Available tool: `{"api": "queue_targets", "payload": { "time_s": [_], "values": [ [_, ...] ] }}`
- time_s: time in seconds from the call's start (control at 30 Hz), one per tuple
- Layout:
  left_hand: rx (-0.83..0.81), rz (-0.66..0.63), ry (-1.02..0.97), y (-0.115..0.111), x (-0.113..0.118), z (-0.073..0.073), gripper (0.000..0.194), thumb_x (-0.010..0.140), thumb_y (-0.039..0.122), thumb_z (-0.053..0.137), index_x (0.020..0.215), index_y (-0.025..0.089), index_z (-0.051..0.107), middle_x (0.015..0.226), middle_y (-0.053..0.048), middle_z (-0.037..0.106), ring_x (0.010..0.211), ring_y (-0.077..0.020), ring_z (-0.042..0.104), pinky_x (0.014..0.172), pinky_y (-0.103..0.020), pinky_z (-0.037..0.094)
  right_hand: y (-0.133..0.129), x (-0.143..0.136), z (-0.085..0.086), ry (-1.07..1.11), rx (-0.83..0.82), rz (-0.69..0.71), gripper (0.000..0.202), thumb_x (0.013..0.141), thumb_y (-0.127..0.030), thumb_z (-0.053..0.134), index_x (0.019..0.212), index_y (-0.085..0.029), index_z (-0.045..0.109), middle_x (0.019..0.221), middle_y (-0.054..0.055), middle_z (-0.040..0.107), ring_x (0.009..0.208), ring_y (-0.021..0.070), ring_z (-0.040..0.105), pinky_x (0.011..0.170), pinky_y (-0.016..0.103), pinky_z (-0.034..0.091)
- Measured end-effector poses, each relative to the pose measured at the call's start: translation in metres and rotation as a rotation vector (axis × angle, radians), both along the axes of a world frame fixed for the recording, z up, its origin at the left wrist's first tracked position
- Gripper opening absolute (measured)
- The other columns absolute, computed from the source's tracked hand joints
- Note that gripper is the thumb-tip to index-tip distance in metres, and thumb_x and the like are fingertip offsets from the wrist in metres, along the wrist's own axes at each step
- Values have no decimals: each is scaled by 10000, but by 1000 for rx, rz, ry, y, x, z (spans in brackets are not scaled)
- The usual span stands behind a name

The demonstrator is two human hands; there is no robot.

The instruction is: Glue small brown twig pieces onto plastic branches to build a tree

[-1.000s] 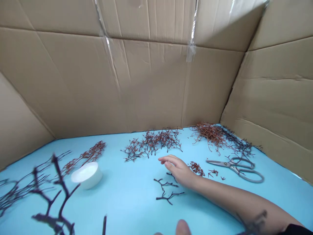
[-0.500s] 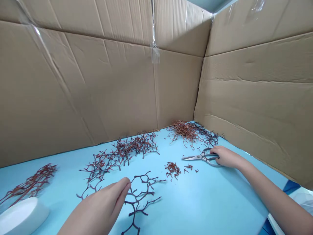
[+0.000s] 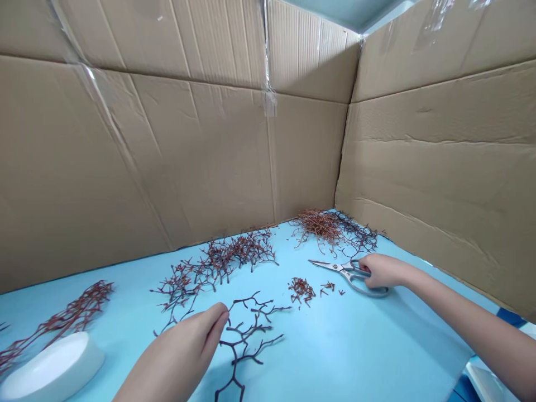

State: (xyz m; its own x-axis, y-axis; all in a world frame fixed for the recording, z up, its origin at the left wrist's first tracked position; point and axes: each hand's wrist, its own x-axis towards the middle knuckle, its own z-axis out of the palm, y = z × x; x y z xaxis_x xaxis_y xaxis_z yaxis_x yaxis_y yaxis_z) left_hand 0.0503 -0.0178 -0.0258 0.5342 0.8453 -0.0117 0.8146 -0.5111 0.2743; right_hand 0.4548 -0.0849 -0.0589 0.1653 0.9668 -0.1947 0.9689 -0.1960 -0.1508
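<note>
In the head view my left hand (image 3: pixel 190 349) is closed in a pinch on a dark, forked twig (image 3: pixel 240 340), whose branches spread out to the right of my fingertips. Over at the right, my right hand (image 3: pixel 379 270) has its fingers wrapped round the handle of a pair of scissors (image 3: pixel 341 268). The scissors lie low at the table, blades pointing left and nearly closed. Between the hands is a small heap of short reddish-brown clippings (image 3: pixel 301 290), with a few loose bits (image 3: pixel 328 286) just right of it.
A tangled pile of forked twigs (image 3: pixel 226 254) lies behind my left hand. Thin reddish stems (image 3: pixel 320 223) and darker twigs (image 3: pixel 355 231) fill the back corner. At left are long reddish twigs (image 3: pixel 79 310) and a white oval object (image 3: pixel 54 368). Cardboard walls (image 3: pixel 218 162) enclose the blue table (image 3: pixel 355 352).
The view has shifted slightly, so most things sit a little further right. The scissors have turned, their handles now lower. My left hand keeps its pinch on the twig.
</note>
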Motion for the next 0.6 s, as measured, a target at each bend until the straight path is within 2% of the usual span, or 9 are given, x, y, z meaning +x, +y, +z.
{"api": "queue_targets", "payload": {
  "time_s": [0.13,0.27,0.37,0.43,0.5,0.6],
  "values": [
    [-25,41,20,6,-1,-6,315,858,402,234,671,232,421,631,6,574,575,-183,535,516,-257,323,6,-6,-4,96,15,-73,81,506,-145,567,567,-179,525,504,-10,461,488,133,402,463,237,209],
    [-31,70,-35,11,-3,-9,302,857,387,239,672,231,419,625,8,558,580,-180,522,508,-251,286,5,-5,2,283,76,-147,108,626,-254,543,573,-170,503,545,3,459,508,129,402,460,235,232],
    [-23,76,-93,13,-2,-9,294,859,376,242,666,226,406,609,12,538,581,-178,514,522,-254,289,-4,-5,7,497,111,-163,215,733,-385,464,731,-174,502,613,-4,437,499,113,392,454,229,285],
    [-9,78,-142,13,-1,-8,283,861,358,243,662,222,391,603,13,525,578,-174,506,529,-256,295,-10,-8,10,632,148,-147,349,802,-497,330,896,-188,463,641,-20,387,471,101,356,445,229,309],
    [2,83,-185,13,0,-7,265,859,331,247,662,219,385,604,11,519,578,-173,501,533,-259,299,-11,-15,13,875,220,-136,470,809,-594,229,996,-207,419,644,-37,324,442,93,303,432,230,311],
    [14,98,-234,10,-1,-7,242,856,300,253,676,218,392,621,2,528,588,-175,500,538,-262,305,-3,-28,20,1379,303,-175,581,749,-706,219,961,-221,459,637,-43,304,439,92,300,442,242,332]
  ]
}}
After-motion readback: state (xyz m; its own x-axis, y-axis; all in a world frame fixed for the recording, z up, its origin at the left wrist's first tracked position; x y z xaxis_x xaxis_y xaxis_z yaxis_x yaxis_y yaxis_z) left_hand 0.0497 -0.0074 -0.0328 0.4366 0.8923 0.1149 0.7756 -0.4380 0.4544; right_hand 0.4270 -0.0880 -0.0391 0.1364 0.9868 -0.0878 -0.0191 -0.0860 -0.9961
